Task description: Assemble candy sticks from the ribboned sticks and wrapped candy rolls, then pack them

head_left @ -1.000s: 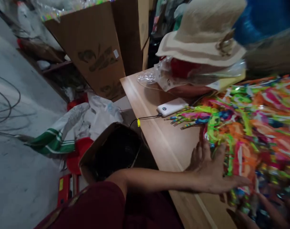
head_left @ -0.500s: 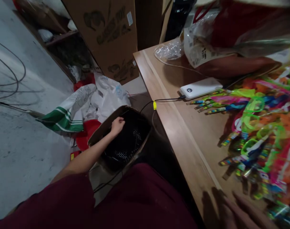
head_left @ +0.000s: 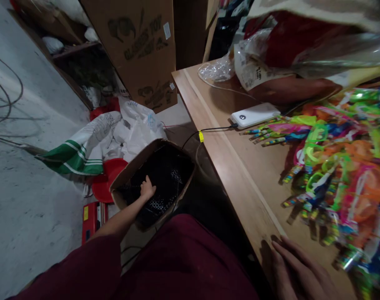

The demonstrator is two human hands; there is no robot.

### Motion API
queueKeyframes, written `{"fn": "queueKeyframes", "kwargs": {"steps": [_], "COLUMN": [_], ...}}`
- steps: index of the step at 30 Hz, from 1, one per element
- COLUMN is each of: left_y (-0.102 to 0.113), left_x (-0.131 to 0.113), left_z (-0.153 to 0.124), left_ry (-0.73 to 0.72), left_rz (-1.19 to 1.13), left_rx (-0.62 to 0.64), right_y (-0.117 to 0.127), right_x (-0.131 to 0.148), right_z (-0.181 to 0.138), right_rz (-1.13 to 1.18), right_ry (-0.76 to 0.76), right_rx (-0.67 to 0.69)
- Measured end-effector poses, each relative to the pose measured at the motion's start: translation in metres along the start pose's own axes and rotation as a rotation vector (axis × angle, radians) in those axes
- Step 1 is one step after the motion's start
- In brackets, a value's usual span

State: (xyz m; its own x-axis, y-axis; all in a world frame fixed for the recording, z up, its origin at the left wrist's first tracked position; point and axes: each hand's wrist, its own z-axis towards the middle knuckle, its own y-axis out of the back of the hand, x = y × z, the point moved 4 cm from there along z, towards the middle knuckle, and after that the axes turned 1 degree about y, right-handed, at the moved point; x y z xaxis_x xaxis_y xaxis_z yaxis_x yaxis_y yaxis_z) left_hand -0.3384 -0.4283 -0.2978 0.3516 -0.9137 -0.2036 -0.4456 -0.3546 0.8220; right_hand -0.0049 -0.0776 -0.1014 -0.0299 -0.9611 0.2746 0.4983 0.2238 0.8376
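Observation:
My left hand [head_left: 148, 188] reaches down into an open cardboard box [head_left: 119, 177] on the floor, with the index finger stretched out and nothing seen in the hand. Below it, dark contents [head_left: 160, 202] fill the box; they are shiny black with a mesh-like pattern, and their kind is unclear. On the table's near edge lies my right hand [head_left: 299, 266], its fingers stretched out and resting on the wood. Close by it, a pile of brightly coloured plastic toys [head_left: 333, 166] with striped wrapped tubes covers the right part of the wooden table [head_left: 227, 162].
A white power bank [head_left: 255, 115] lies on the table, its black cable with a yellow tag [head_left: 201, 136] hanging over the edge. Plastic bags [head_left: 255, 62] sit behind. Large cartons [head_left: 146, 41], a white and green sack [head_left: 80, 150], and a red basin [head_left: 105, 181] surround the floor box.
My left hand has moved lower and a little left inside the box, and its index finger now extends where the fingers were curled. The view has shifted slightly; my right hand stays on the table edge.

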Motion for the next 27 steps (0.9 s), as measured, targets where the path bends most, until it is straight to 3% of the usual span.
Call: {"fn": "queueKeyframes", "kwargs": {"steps": [8,12,19,21,25,27], "left_y": [0.110,0.146,0.173,0.178,0.178,0.172], "left_x": [-0.006,-0.017,-0.037,-0.051,-0.097,-0.126], "left_z": [-0.001,-0.008,-0.028,-0.041,-0.091,-0.129], "left_ry": [-0.136,-0.211,-0.353,-0.410,-0.515,-0.629], "left_rz": [-0.042,-0.121,-0.314,-0.430,-0.739,-0.747], "left_rx": [-0.086,-0.100,-0.129,-0.080,0.178,0.200], "right_y": [-0.007,-0.008,-0.013,-0.014,-0.011,-0.005], "right_x": [0.005,0.016,0.014,0.013,0.016,0.020], "right_z": [-0.004,0.000,-0.007,-0.006,0.004,0.011], "right_rz": [0.031,0.026,0.068,0.075,0.092,0.124], "right_ry": [-0.160,-0.182,-0.207,-0.176,-0.174,-0.217], "right_rx": [-0.085,-0.139,-0.180,-0.192,-0.249,-0.270]}}
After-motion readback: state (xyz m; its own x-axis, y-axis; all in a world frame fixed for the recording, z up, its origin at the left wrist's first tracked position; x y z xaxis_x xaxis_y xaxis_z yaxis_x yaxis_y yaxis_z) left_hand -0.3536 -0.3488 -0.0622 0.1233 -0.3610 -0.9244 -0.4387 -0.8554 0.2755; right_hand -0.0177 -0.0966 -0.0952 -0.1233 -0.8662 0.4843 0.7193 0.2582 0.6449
